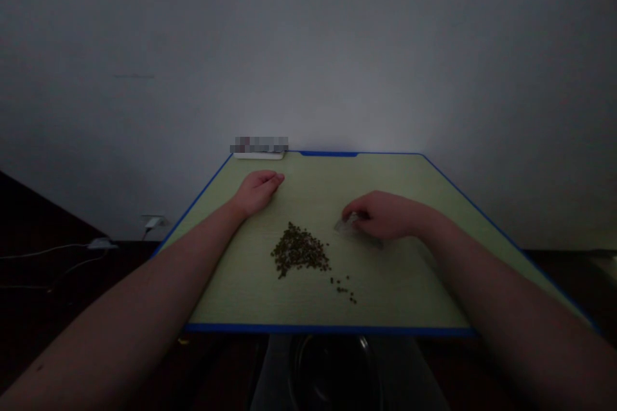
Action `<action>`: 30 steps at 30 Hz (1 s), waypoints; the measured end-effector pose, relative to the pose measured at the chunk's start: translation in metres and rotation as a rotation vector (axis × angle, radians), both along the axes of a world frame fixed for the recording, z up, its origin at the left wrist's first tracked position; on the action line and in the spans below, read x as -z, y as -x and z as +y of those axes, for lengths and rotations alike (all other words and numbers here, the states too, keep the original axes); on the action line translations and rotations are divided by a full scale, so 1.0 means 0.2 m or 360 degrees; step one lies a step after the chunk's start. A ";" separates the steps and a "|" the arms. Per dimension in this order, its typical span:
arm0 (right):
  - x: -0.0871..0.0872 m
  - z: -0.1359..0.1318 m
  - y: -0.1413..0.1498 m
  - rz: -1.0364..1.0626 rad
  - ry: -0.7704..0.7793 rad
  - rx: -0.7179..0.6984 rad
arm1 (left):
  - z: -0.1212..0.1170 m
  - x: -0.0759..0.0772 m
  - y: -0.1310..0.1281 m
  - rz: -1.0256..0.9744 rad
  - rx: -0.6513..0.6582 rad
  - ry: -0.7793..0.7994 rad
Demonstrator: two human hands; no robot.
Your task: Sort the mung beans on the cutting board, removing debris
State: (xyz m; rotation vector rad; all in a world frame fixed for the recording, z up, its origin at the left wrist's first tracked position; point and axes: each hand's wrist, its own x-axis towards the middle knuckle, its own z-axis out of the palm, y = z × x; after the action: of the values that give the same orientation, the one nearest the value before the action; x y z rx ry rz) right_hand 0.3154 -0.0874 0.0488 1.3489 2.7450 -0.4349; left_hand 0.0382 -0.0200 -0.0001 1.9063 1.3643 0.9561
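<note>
On a green table (400,289), the left hand (258,191) rests empty, well apart from the right hand (380,215), which pinches a light, floppy, slippery clear plastic bag (351,230), best held at its edge, near a pile of small green beans (299,249).

green blue-edged table (390,298) | white device at far edge (259,155) | wall socket (152,223) | white cables (48,252) | metal bowl below table (335,372)
</note>
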 end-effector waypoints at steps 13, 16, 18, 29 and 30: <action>0.00 -0.06 0.07 0.0120 0.0067 -0.0341 | 0.01 0.02 0.01 -0.0042 0.0028 0.0029; 0.00 -0.07 0.06 0.0095 0.0116 -0.0327 | 0.01 0.02 0.01 -0.0075 0.0028 0.0054; 0.00 -0.08 0.07 0.0071 0.0117 -0.0308 | 0.01 0.03 0.01 -0.0086 0.0017 0.0063; -0.02 -0.10 0.09 0.0067 0.0138 -0.0322 | 0.00 0.00 0.00 -0.0030 0.0000 0.0036; -0.02 -0.10 0.09 0.0069 0.0124 -0.0320 | 0.00 0.00 0.00 -0.0035 0.0007 0.0042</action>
State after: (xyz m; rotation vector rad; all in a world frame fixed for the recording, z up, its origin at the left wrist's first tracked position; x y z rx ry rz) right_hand 0.2975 -0.1081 0.0528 1.0450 2.8281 -0.5560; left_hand 0.0383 -0.0201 -0.0003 1.8734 1.3531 0.9493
